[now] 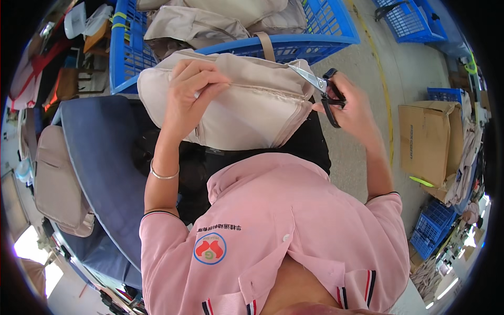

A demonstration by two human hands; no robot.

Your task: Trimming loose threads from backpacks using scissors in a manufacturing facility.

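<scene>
A beige fabric bag (252,118) lies across my lap, with a raised, frayed seam running along its middle. My left hand (191,94) is over the bag's left part, thumb and forefinger pinched together at the end of that seam edge. My right hand (349,102) is wrapped round the black handles of a pair of scissors (315,81). The silver blades point to the upper left, over the bag's far right edge, and look nearly closed. The right thumb is close to the bag's right corner.
Just beyond my lap stands a blue plastic crate (328,26) heaped with similar beige bags (197,26). To the left are a dark blue padded surface (100,157) and a beige cushioned piece (58,173). A cardboard box (425,139) and more blue crates (433,226) stand at the right.
</scene>
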